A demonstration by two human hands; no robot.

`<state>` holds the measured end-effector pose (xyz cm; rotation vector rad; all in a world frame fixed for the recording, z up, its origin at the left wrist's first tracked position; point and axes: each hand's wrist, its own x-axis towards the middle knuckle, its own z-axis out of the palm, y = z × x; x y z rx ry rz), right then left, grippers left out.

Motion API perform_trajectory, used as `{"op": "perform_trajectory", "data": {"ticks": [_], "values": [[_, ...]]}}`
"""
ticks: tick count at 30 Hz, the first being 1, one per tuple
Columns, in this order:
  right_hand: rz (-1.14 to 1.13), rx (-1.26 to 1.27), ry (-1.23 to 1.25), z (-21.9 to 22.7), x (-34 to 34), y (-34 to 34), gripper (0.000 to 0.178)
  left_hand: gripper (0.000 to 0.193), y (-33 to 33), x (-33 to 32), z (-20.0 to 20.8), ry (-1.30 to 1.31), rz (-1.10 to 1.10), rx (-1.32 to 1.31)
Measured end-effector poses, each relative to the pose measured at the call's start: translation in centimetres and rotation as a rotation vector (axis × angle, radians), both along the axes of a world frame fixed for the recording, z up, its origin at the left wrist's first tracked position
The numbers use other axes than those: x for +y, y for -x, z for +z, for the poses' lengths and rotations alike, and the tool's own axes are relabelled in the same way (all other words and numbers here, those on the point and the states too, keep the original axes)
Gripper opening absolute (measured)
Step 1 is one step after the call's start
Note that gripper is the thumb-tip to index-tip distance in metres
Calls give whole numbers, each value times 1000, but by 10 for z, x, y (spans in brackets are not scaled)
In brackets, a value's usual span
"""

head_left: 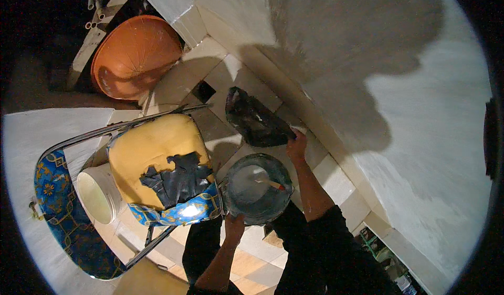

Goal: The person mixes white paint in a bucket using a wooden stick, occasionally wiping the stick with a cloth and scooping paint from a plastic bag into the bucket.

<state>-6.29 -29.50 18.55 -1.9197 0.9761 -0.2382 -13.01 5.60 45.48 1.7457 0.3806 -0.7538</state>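
My right hand (296,144) is closed on the near corner of a crumpled black plastic bag (254,117), which lies or hangs just beyond the bucket; whether it touches the floor I cannot tell. My left hand (234,226) grips the near rim of a dark bucket (237,200). Inside the bucket is a pale grey, wet-looking material (247,178). A tool with a reddish handle end (279,186) rests in it; its working end is hard to make out.
A worn chair (152,137) with a torn yellow seat stands left of the bucket, black scraps (181,179) on it. Behind it is a white pail (97,198). An orange basin (137,56) leans at the back left. A plastered wall (425,153) runs along the right.
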Motion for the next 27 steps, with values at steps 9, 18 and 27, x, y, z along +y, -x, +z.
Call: {"op": "perform_trajectory", "data": {"ticks": [9, 18, 27], "values": [[10, -30, 252, 156, 56, -3, 18, 20, 41, 32, 36, -61, 108, 64], [139, -110, 262, 180, 47, 56, 25, 20, 93, 62, 58, 17, 200, 90], [288, 65, 313, 223, 89, 103, 22, 28, 144, 86, 101, -63, 502, 163]]}}
